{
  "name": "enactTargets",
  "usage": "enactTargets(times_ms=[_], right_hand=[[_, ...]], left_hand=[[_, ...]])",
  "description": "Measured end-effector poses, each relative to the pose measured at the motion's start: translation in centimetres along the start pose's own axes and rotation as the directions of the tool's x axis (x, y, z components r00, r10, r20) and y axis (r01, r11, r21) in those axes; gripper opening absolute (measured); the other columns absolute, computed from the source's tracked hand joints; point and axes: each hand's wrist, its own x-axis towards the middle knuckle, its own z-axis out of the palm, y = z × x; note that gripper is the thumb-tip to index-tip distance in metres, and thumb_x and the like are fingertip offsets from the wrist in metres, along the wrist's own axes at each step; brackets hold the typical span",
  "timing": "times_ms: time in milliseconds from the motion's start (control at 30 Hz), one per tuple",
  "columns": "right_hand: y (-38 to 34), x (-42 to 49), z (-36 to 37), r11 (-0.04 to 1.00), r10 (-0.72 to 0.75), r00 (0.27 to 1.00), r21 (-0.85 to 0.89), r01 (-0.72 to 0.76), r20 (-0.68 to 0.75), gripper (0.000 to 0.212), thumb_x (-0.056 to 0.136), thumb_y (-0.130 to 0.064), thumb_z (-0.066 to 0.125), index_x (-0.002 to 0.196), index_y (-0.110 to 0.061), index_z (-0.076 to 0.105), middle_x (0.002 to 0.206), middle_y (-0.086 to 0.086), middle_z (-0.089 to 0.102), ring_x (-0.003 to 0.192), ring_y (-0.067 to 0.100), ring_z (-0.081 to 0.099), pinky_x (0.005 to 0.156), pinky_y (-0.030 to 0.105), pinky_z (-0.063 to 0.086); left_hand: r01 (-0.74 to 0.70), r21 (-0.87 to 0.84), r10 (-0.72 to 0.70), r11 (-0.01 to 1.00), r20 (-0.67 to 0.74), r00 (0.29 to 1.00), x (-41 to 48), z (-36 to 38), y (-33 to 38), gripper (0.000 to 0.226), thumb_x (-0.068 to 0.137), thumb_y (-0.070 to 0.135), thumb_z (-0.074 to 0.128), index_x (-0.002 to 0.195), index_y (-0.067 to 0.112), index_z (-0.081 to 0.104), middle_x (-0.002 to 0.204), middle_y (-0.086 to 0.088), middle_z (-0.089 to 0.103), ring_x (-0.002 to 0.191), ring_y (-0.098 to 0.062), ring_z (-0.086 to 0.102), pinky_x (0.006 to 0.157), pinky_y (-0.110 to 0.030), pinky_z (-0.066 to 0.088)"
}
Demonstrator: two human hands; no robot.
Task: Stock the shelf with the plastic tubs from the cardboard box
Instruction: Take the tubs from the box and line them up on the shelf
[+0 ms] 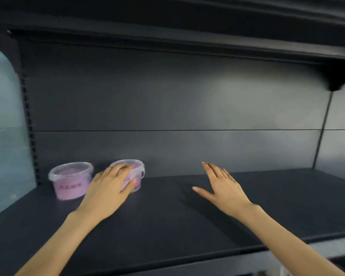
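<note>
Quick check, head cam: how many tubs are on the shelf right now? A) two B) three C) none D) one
A: two tubs stand at the far left of the shelf, a free tub and a second tub that the left hand grips; the right hand is open and holds nothing.

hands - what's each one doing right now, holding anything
Left hand: closed around the second tub, which sits on the shelf.
Right hand: open, fingers spread, holding nothing.
</note>
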Motion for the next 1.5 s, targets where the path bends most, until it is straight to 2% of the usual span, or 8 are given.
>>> enactTargets(times_ms=[200, 433, 567, 867, 1000, 1100, 1300, 1500], right_hand=[[8.5, -12.1, -4.2, 0.963, 0.211, 0.978, -0.172, -0.208, -0.005, 0.099, 0.072, -0.080, -0.005, 0.149, -0.020, 0.011, 0.153, -0.005, 0.021, 0.141, 0.011, 0.020, 0.113, 0.027, 0.002], [16.9, -26.5, -9.4, 0.833, 0.488, 0.864, -0.229, -0.503, -0.124, 0.080, 0.084, -0.071, 0.014, 0.139, -0.019, 0.041, 0.135, -0.004, 0.052, 0.125, 0.016, 0.048, 0.109, 0.029, 0.021], [22.1, -37.2, -11.5, 0.747, 0.613, 0.781, -0.233, -0.623, -0.120, 0.077, 0.086, -0.068, 0.019, 0.142, -0.018, 0.037, 0.139, -0.003, 0.046, 0.129, 0.016, 0.044, 0.111, 0.033, 0.024], [29.9, -59.9, -13.9, 0.408, 0.894, 0.441, -0.258, -0.875, -0.081, 0.089, 0.078, -0.078, 0.008, 0.140, -0.023, 0.040, 0.139, -0.005, 0.046, 0.124, 0.022, 0.047, 0.101, 0.036, 0.039], [31.6, -66.3, -12.8, 0.315, 0.943, 0.332, -0.304, -0.899, -0.005, 0.108, 0.067, -0.083, -0.013, 0.146, -0.019, 0.025, 0.150, -0.001, 0.033, 0.136, 0.020, 0.034, 0.113, 0.035, 0.022], [33.1, -69.3, -10.9, 0.260, 0.965, 0.252, -0.295, -0.919, 0.067, 0.118, 0.059, -0.086, -0.020, 0.148, -0.019, 0.021, 0.153, 0.000, 0.026, 0.140, 0.019, 0.026, 0.114, 0.034, 0.019], [37.9, -72.7, -5.3, 0.189, 0.978, 0.151, -0.296, -0.936, 0.146, 0.116, 0.064, -0.086, -0.013, 0.144, -0.014, 0.032, 0.147, 0.004, 0.038, 0.133, 0.022, 0.039, 0.109, 0.032, 0.029], [43.1, -73.5, 0.6, 0.154, 0.966, 0.085, -0.278, -0.948, 0.243, 0.074, 0.088, -0.054, 0.049, 0.145, -0.011, 0.027, 0.148, 0.007, 0.035, 0.135, 0.022, 0.035, 0.110, 0.032, 0.025]], left_hand=[[-0.189, -0.052, 0.192, 0.981, 0.062, 0.979, -0.3, 2.5, 11.1, 0.058, 0.090, 0.052, 0.029, 0.110, 0.015, 0.069, 0.102, 0.002, 0.070, 0.087, -0.020, 0.069, 0.069, -0.036, 0.055], [-0.326, -0.227, 0.354, 0.918, 0.093, 0.931, -1.7, 4.4, 24.7, 0.061, 0.092, 0.055, 0.025, 0.124, 0.018, 0.061, 0.114, 0.004, 0.066, 0.101, -0.018, 0.065, 0.082, -0.037, 0.051], [-0.474, -0.335, 0.521, 0.814, 0.063, 0.851, -3.8, 5.2, 35.8, 0.062, 0.093, 0.053, 0.024, 0.123, 0.014, 0.061, 0.114, 0.002, 0.066, 0.103, -0.016, 0.062, 0.086, -0.027, 0.046], [-0.619, -0.549, 0.760, 0.562, 0.046, 0.649, -11.2, 11.2, 57.7, 0.061, 0.095, 0.050, 0.024, 0.121, 0.009, 0.062, 0.115, -0.001, 0.066, 0.108, -0.011, 0.049, 0.093, -0.030, 0.029], [-0.554, -0.609, 0.792, 0.568, 0.220, 0.569, -14.7, 16.5, 63.6, 0.063, 0.091, 0.053, 0.026, 0.123, 0.010, 0.060, 0.119, -0.002, 0.065, 0.109, -0.018, 0.061, 0.091, -0.025, 0.039], [-0.509, -0.604, 0.780, 0.613, 0.360, 0.512, -16.9, 20.3, 66.6, 0.068, 0.090, 0.057, 0.023, 0.140, 0.016, 0.043, 0.139, 0.001, 0.049, 0.128, -0.016, 0.045, 0.102, -0.032, 0.036], [-0.491, -0.612, 0.783, 0.620, 0.524, 0.336, -19.4, 27.1, 71.6, 0.057, 0.098, 0.045, 0.031, 0.148, 0.021, 0.021, 0.152, 0.006, 0.028, 0.138, -0.010, 0.026, 0.108, -0.027, 0.024], [-0.465, -0.634, 0.771, 0.618, 0.604, 0.202, -19.2, 33.8, 76.2, 0.056, 0.099, 0.042, 0.032, 0.149, 0.021, 0.017, 0.151, 0.004, 0.028, 0.137, -0.012, 0.027, 0.109, -0.032, 0.027]])
